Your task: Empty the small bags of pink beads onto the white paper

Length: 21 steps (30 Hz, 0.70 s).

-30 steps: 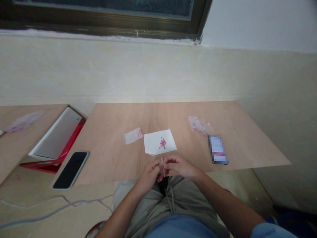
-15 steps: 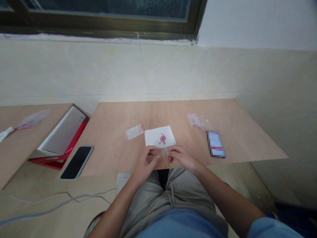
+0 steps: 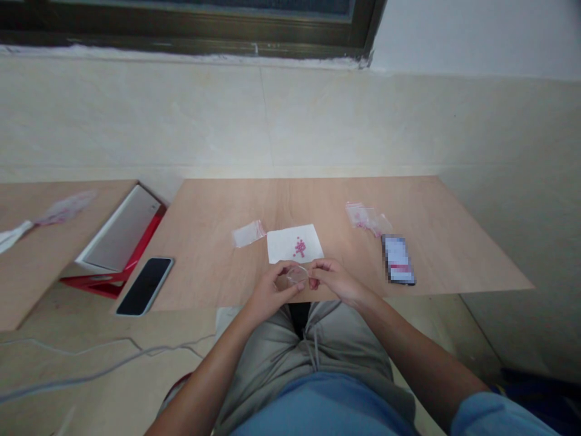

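Observation:
Close to the table's front edge, a small clear plastic bag [image 3: 297, 275] is between my two hands, its mouth seemingly spread into a rounded shape. My left hand [image 3: 275, 287] curves around its left side, thumb and fingertips touching its edges. On the opposite side, my right hand [image 3: 333, 280] pinches the bag's edge, with the fingers curled in. Just beyond the fingers lies a white sheet of paper [image 3: 279, 242], bearing a little cluster of pink beads [image 3: 299, 247]. Whether anything is inside the held bag is too small to tell.
Left of the paper lies a stack of clear zip bags [image 3: 249, 234]. Bags with pink beads [image 3: 362, 215] are at the back right, near a phone with a lit screen [image 3: 398, 260]. A dark phone [image 3: 145, 286] rests at the left edge, beside a red-and-white box [image 3: 122, 233].
Half a second ago the bag was narrow and upright in my right fingers. Now it is spread wider, and my left fingers have come onto it. The view has tilted slightly down.

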Tool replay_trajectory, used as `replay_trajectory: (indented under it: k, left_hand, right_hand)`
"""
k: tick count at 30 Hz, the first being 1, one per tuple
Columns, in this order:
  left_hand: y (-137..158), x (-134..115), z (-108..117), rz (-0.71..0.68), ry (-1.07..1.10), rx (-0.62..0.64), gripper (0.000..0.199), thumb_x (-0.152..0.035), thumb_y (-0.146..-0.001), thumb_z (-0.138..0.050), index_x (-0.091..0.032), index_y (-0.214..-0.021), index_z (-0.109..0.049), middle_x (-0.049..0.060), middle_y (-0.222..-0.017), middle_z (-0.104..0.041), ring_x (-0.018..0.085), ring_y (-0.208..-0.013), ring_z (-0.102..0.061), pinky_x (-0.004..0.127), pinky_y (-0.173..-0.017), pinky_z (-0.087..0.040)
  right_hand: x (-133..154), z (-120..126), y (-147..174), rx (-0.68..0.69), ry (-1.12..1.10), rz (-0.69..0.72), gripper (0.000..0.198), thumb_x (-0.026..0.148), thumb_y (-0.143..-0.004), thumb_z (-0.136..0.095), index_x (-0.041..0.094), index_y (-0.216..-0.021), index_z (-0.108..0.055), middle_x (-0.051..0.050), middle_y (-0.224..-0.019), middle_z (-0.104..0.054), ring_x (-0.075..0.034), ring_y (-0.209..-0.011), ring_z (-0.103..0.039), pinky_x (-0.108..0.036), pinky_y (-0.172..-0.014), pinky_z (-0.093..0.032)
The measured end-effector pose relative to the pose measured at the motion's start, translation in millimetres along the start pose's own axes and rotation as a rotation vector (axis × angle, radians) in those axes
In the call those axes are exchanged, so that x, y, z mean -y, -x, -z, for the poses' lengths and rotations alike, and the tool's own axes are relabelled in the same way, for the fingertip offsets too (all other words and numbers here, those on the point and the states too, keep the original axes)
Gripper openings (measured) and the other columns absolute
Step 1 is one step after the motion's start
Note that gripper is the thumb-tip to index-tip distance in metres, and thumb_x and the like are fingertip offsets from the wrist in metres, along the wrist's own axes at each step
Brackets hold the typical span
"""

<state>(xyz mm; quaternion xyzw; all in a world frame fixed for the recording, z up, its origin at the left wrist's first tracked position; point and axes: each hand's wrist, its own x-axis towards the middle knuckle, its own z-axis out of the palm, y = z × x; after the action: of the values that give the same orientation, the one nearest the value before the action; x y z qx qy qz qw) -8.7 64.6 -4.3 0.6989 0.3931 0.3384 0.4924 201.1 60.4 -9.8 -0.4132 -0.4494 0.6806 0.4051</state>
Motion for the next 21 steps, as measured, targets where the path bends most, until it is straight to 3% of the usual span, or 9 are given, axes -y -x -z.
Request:
replay_trajectory:
  k: [8,11,14,17,21]
  left_hand:
    - [-6.5,5.7,7.8,0.101,0.193,-0.149,0.030,-0.041,-0.084,-0.073,-0.017,-0.101,-0.069,0.006,-0.096,-0.071,0.021,-0.091,-0.065,0.032,-0.083,-0.050]
    - [-7.5,8.3,10.4,0.122,0.240,-0.191,0.036,-0.043,-0.082,-0.075,-0.017,-0.107,-0.068,0.006,-0.098,-0.071,0.021,-0.091,-0.065,0.032,-0.082,-0.050]
    - [-7.0,11.1,8.0,0.111,0.272,-0.144,0.046,-0.041,-0.081,-0.077,-0.019,-0.118,-0.063,0.007,-0.105,-0.071,0.022,-0.097,-0.066,0.034,-0.087,-0.051]
    - [-5.2,12.6,3.2,0.067,0.208,-0.085,0.052,-0.039,-0.080,-0.078,-0.020,-0.124,-0.059,0.009,-0.113,-0.068,0.024,-0.106,-0.064,0.036,-0.093,-0.049]
    - [-2.1,11.2,-0.1,-0.032,-0.057,-0.070,0.048,-0.037,-0.084,-0.073,-0.020,-0.126,-0.059,0.010,-0.118,-0.065,0.025,-0.109,-0.062,0.040,-0.097,-0.048]
  right_hand:
    - [6.6,-4.0,2.5,-0.024,-0.064,0.017,0.028,0.042,-0.082,-0.073,0.016,-0.075,-0.065,0.001,-0.066,-0.061,-0.013,-0.061,-0.056,-0.027,-0.062,-0.044]
    - [9.3,-4.5,2.4,-0.035,-0.057,0.037,0.030,0.045,-0.083,-0.073,0.017,-0.077,-0.062,0.001,-0.068,-0.060,-0.013,-0.061,-0.056,-0.027,-0.062,-0.044]
    - [8.5,-4.1,1.0,-0.042,-0.021,0.073,0.032,0.050,-0.083,-0.072,0.019,-0.083,-0.061,0.002,-0.070,-0.060,-0.013,-0.061,-0.056,-0.027,-0.061,-0.044]
    - [6.8,-4.8,1.3,-0.068,0.134,0.190,0.031,0.050,-0.085,-0.070,0.020,-0.088,-0.062,0.002,-0.072,-0.059,-0.012,-0.060,-0.052,-0.025,-0.058,-0.040]
    - [5.8,-9.4,7.3,-0.069,0.488,0.358,0.024,0.043,-0.090,-0.066,0.019,-0.090,-0.069,0.004,-0.064,-0.051,-0.011,-0.057,-0.043,-0.024,-0.054,-0.031]
